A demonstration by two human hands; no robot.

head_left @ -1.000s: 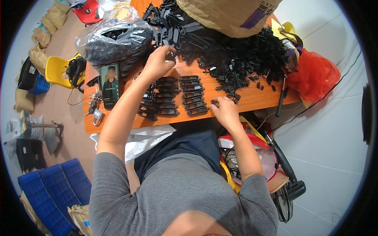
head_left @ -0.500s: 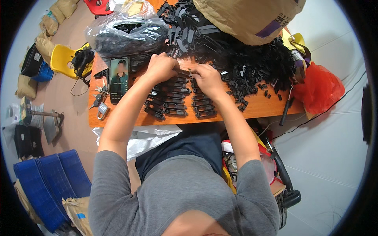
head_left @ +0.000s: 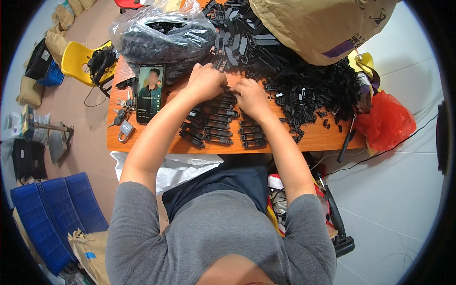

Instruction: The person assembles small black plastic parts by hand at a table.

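Note:
Over the far end of the neat rows, my left hand [head_left: 207, 83] and my right hand [head_left: 250, 97] meet with fingers pinched. Between their fingertips is a small black plastic part [head_left: 229, 89], mostly covered by the fingers. Below the hands, slim black plastic pieces [head_left: 218, 131] lie side by side in columns on the orange wooden table [head_left: 164, 143]. Another column of black pieces [head_left: 252, 135] sits under my right wrist. To the right spreads a heap of small black plastic parts [head_left: 308, 92]; longer flat black pieces [head_left: 242, 40] are piled farther back.
A clear plastic bag [head_left: 161, 45] of black parts stands at the back left, a large brown paper bag [head_left: 318, 28] at the back right. Left of my arm are a phone [head_left: 150, 95], keys [head_left: 121, 115] and a padlock [head_left: 126, 131]. A red plastic bag [head_left: 387, 121] hangs at the right edge.
My hands have come closer together, narrowing the gap between their fingertips. The whole view has shifted slightly, so the table things appear a little farther right and lower.

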